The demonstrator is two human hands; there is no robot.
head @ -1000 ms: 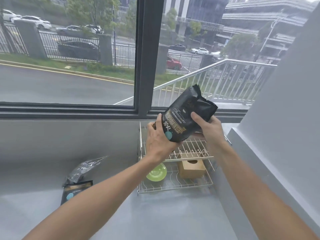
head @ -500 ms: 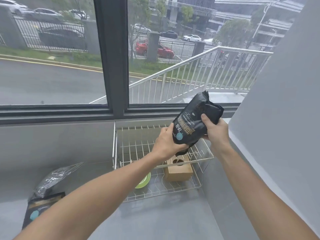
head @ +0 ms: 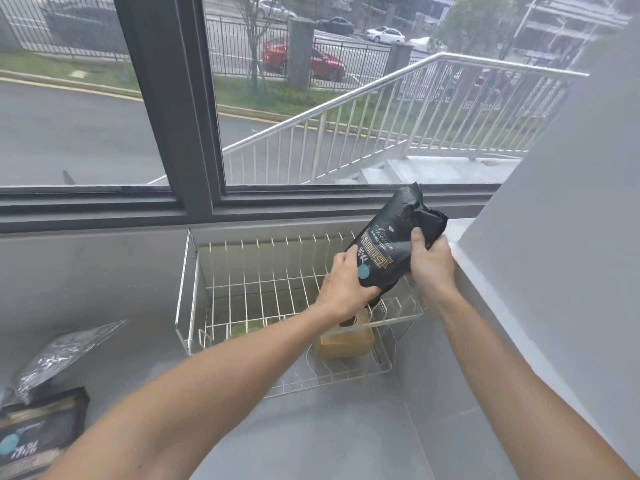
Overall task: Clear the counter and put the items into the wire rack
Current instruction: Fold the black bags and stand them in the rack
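I hold a black coffee bag (head: 388,244) with gold lettering, tilted, over the right end of the white wire rack (head: 249,282). My left hand (head: 346,285) grips its lower end and my right hand (head: 431,261) grips its crumpled upper end. The rack stands on the grey counter (head: 311,431) under the window. On the rack's lower tier sits a brown cardboard box (head: 346,341), and a green dish (head: 246,329) shows partly behind my left forearm.
A second black coffee bag (head: 38,434) lies at the counter's left edge, with a crinkled clear plastic bag (head: 55,358) just behind it. A grey wall (head: 554,271) closes the right side, close to the rack. The window ledge (head: 104,209) runs along the back.
Both hands carried the bag to the right and slightly lower, toward the rack's right end. The view swung right, so the counter items slid toward the left edge.
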